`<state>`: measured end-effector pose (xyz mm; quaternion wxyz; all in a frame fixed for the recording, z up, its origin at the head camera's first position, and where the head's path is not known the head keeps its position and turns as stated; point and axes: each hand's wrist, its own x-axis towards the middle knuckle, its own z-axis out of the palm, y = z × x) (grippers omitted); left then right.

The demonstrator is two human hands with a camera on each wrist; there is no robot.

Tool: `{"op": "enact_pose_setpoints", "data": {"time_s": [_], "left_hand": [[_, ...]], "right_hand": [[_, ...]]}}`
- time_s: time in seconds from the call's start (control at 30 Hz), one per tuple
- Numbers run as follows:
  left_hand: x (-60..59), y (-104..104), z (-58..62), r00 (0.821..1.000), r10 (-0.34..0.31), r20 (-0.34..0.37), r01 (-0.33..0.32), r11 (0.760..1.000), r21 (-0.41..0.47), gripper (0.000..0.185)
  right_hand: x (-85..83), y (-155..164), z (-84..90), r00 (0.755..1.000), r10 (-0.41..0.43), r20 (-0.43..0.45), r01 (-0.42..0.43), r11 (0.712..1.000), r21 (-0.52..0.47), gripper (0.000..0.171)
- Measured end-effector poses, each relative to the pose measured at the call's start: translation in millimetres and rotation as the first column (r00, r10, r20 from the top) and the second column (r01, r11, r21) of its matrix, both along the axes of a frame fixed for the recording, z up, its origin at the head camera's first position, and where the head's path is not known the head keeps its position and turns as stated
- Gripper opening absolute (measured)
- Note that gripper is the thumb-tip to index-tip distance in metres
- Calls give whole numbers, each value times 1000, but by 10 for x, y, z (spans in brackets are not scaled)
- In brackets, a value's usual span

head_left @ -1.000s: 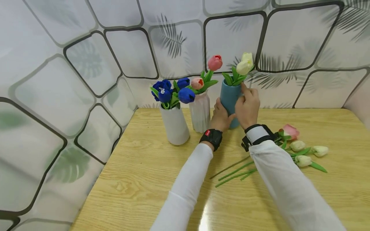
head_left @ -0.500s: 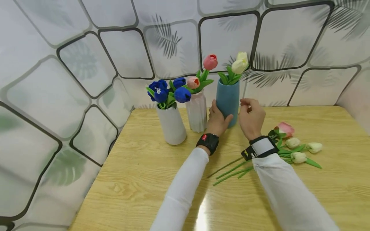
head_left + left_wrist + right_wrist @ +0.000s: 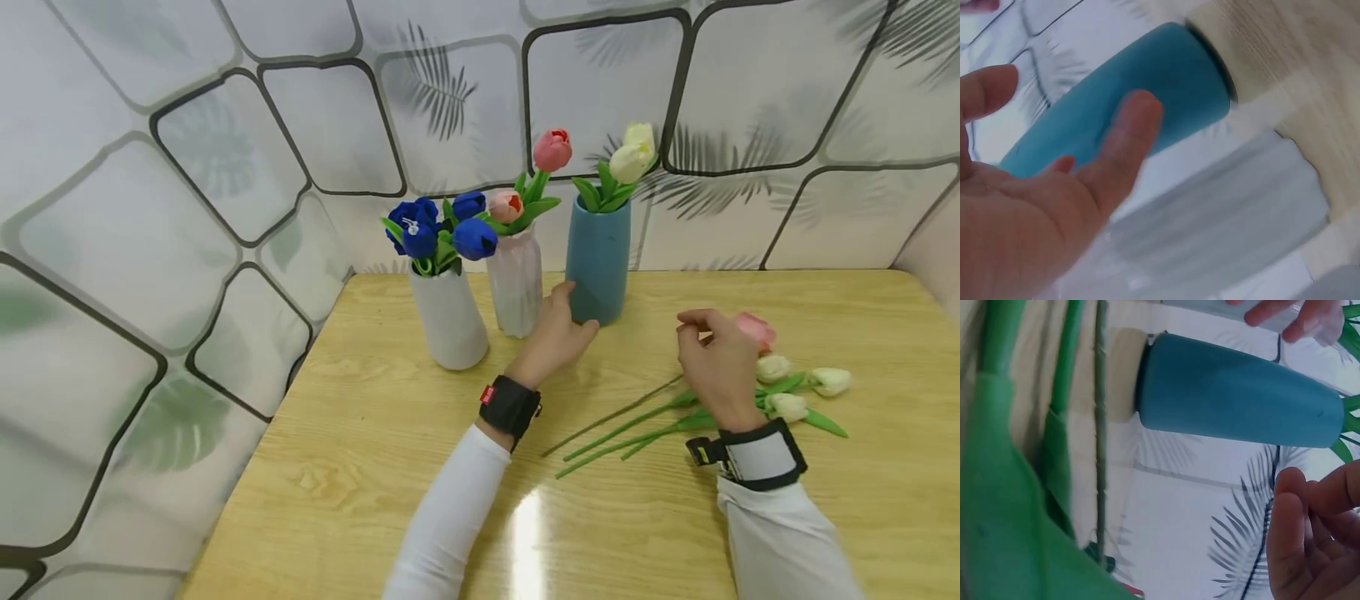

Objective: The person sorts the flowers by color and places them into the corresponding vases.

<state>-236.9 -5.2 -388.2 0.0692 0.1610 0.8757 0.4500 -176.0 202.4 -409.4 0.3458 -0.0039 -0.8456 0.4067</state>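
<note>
The blue vase (image 3: 598, 267) stands upright at the back with cream tulips (image 3: 632, 157) and green leaves in it. Beside its lower left side is my left hand (image 3: 553, 340), fingers spread and holding nothing; in the left wrist view its thumb (image 3: 1132, 128) crosses in front of the vase, and contact cannot be told. My right hand (image 3: 718, 365) hovers over the loose flowers, fingers loosely curled with nothing in them. Below it lie cream tulips (image 3: 830, 382) and a pink rose (image 3: 757, 332), stems pointing left; the hand hides part of them.
Left of the blue vase stands a ribbed pale vase (image 3: 516, 283) with pink tulips (image 3: 552, 151). Farther left is a white vase (image 3: 450, 321) holding blue flowers (image 3: 475, 239). A patterned cloth wall (image 3: 465, 108) closes off the back of the wooden table (image 3: 360, 467).
My right hand has come off the blue vase and moved right and toward me, over the loose flowers. My left hand has loosened from the vase and drawn back slightly.
</note>
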Motion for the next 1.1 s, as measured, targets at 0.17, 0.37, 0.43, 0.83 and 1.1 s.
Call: {"op": "enact_pose_setpoints", "data": {"time_s": [0.17, 0.37, 0.43, 0.83, 1.1], "left_hand": [[100, -200, 3, 999, -14, -31, 18, 987, 160, 62], [132, -240, 62, 998, -53, -38, 62, 963, 262, 56], [147, -246, 78, 997, -68, -23, 71, 957, 283, 55], [207, -288, 94, 996, -84, -19, 86, 972, 218, 53], [196, -296, 67, 995, -89, -36, 95, 971, 222, 52]], "right_hand": [[20, 66, 96, 996, 41, 75, -46, 996, 71, 24], [56, 159, 170, 900, 157, 407, -274, 929, 248, 24], [54, 146, 146, 830, 190, 524, -376, 885, 275, 23], [-16, -86, -165, 633, 356, 688, -594, 792, 137, 21], [31, -25, -147, 583, 338, 739, -518, 855, 18, 37]]}}
